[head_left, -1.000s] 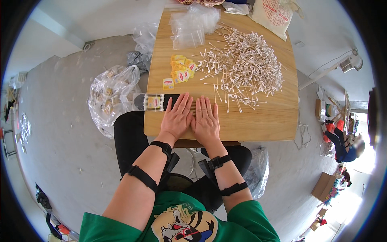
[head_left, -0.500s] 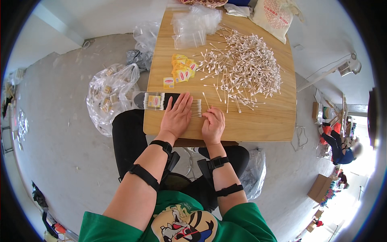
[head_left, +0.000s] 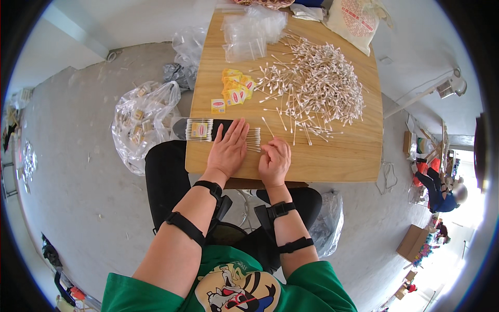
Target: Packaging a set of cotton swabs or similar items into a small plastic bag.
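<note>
The right hand (head_left: 275,162) no longer lies flat beside the left fingers (head_left: 238,132); it curls farther right, its fingers (head_left: 270,151) bent. The swab row (head_left: 253,139), mostly covered a second ago, now shows between both hands' fingers, a loose swab (head_left: 267,127) just beyond the right ones.

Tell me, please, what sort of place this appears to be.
Probably a small workshop or packing room: a heap of loose cotton swabs covers part of a wooden table, with small yellow cards and clear plastic pouches laid out beside it.
</note>
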The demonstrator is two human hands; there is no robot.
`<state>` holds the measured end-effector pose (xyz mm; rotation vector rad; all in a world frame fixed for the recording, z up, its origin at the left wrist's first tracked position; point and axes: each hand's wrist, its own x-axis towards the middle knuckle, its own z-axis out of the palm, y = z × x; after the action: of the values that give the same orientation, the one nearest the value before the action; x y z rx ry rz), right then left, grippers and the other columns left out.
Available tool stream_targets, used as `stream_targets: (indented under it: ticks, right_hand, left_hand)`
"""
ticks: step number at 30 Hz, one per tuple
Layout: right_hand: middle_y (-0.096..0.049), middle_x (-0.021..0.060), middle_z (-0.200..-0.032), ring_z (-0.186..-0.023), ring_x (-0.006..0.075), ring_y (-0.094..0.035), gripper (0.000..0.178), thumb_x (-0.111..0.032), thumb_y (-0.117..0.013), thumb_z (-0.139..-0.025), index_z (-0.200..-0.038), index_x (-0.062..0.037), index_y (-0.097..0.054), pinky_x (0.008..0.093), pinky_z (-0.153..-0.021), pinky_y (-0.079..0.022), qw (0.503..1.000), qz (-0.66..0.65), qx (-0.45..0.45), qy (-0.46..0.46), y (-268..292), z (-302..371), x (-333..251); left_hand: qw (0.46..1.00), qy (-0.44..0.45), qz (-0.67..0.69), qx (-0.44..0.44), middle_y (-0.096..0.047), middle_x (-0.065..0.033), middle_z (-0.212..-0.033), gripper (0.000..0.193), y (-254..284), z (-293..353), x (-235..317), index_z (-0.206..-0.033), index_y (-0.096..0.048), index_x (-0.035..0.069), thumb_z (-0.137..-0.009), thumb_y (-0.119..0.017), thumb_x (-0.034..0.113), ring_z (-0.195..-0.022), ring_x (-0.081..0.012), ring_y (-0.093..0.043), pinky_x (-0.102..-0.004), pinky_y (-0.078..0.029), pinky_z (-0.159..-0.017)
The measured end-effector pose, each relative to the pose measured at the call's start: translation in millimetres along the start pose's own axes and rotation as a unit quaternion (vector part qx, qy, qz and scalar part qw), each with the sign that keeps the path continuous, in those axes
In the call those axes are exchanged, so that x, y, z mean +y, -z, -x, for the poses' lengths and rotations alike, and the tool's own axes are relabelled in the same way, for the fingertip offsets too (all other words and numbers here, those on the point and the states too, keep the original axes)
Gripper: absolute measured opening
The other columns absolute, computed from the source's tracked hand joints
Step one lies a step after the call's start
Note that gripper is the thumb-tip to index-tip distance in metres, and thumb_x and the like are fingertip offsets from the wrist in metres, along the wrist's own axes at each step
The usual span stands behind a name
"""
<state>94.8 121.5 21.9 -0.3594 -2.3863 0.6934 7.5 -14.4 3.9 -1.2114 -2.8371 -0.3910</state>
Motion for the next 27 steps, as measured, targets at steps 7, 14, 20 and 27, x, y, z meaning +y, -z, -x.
stream_targets:
  ticks: [7, 14, 20, 27]
  right_hand:
    - [-0.061, 0.0106, -0.094, -0.100, 0.0336, -0.061, 0.022, 0.006, -0.057, -0.068, -0.082, -0.0058, -0.068, 0.0428, -0.090, -0.049, 1.000, -0.017, -0.016, -0.002, 0.1, 0.3, 0.9]
    - [-0.060, 0.0094, -0.097, -0.104, 0.0328, -0.059, 0.021, 0.002, -0.059, -0.070, -0.086, -0.0070, -0.069, 0.0437, -0.092, -0.046, 1.000, 0.009, -0.022, -0.016, -2.8, 1.1, 1.6]
    - [-0.060, 0.0098, -0.100, -0.105, 0.0327, -0.059, 0.022, 0.001, -0.060, -0.071, -0.089, -0.0078, -0.070, 0.0437, -0.093, -0.046, 0.999, 0.015, -0.033, -0.020, -1.9, 0.3, 0.8]
    - [-0.060, 0.0102, -0.102, -0.106, 0.0325, -0.058, 0.024, 0.000, -0.060, -0.072, -0.092, -0.0086, -0.070, 0.0435, -0.093, -0.046, 0.999, 0.030, -0.028, -0.027, -3.8, 0.5, 0.6]
  left_hand:
    - [1.000, 0.001, 0.012, 0.012, -0.031, -0.0027, -0.158, 0.055, -0.8, -0.9, 0.8, -0.149, -0.039, 0.011, -0.097, -0.049, 0.026, -0.146, -0.0167, -0.028, -0.0449, -0.020, -0.120]
    - [1.000, 0.002, 0.010, 0.006, -0.031, -0.0026, -0.158, 0.055, -1.0, -0.4, 0.6, -0.149, -0.038, 0.011, -0.097, -0.049, 0.027, -0.146, -0.0163, -0.028, -0.0447, -0.019, -0.120]
    - [1.000, 0.003, 0.012, -0.003, -0.030, -0.0025, -0.158, 0.056, -0.2, -0.4, 0.4, -0.150, -0.037, 0.011, -0.097, -0.048, 0.028, -0.147, -0.0162, -0.026, -0.0449, -0.019, -0.120]
    - [1.000, 0.003, 0.011, -0.005, -0.030, -0.0026, -0.159, 0.055, 0.3, -0.5, 0.7, -0.150, -0.037, 0.011, -0.098, -0.047, 0.028, -0.147, -0.0163, -0.026, -0.0450, -0.019, -0.120]
